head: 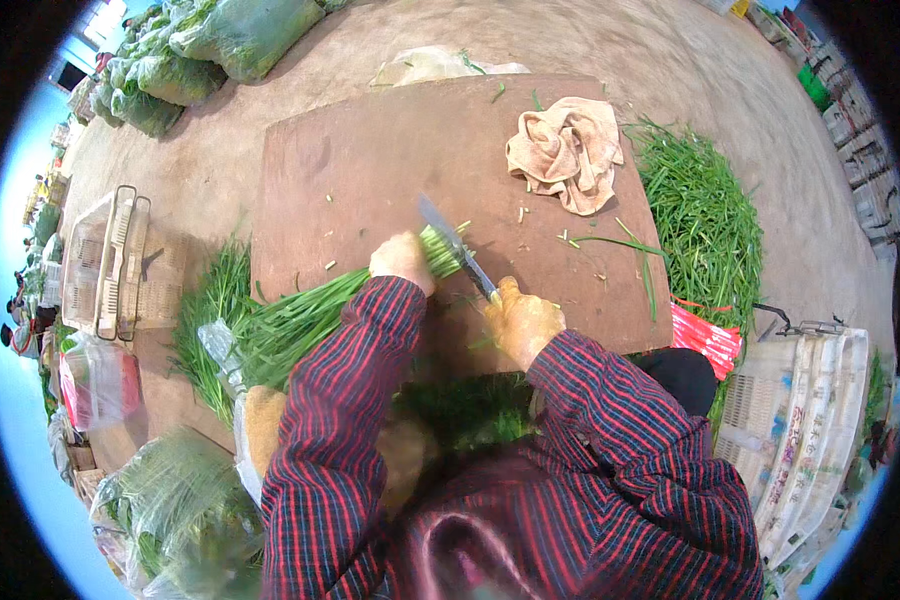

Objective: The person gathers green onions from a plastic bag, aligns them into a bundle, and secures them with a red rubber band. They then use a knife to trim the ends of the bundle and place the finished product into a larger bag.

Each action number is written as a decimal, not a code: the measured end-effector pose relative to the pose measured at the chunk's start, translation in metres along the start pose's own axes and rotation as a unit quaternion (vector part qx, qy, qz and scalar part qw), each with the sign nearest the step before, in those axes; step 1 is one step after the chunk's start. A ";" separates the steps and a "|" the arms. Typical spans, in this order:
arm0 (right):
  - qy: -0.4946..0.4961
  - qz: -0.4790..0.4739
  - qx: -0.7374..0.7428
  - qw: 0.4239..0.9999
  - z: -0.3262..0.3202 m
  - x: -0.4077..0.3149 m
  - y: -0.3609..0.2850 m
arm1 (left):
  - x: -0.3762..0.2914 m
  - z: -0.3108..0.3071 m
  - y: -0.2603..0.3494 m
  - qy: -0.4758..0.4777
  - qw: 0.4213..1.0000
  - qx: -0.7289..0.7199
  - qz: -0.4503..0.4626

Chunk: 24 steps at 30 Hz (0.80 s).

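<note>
My left hand (403, 262) grips a bunch of green leafy stalks (307, 311) near the cut-end side. The pale stem ends stick out to the right of my fist, over a brown wooden board (345, 172). In my right hand (523, 319) is a knife (461, 251), held by its handle. Its blade lies across the stem ends and points up and to the left. Short stem pieces (562, 238) and loose leaves (649, 281) are scattered on the board. A crumpled beige cloth (566, 154) rests at the board's far right.
Green leaves (701, 210) are heaped right of the board, near red-and-white strips (709, 337). More stalks (214, 315) lie to the left, by a plastic crate (94, 262). Stacked white crates (802, 435) stand at right. Filled plastic bags (232, 41) sit at far left.
</note>
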State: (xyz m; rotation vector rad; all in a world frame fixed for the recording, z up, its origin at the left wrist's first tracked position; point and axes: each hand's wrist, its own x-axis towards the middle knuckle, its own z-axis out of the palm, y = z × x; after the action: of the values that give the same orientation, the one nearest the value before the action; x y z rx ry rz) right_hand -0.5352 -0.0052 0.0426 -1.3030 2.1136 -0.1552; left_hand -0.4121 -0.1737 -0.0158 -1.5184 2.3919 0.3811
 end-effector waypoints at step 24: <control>0.140 -0.002 0.267 0.953 0.023 0.065 0.109 | -0.099 -0.007 -0.039 0.047 0.996 0.058 0.056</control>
State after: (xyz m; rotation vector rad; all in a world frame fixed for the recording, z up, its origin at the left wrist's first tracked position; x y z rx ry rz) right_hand -0.6241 -0.0002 -0.0506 -0.9961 2.0849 -0.8957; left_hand -0.3370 -0.1096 0.0254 -1.3840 2.5318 0.1952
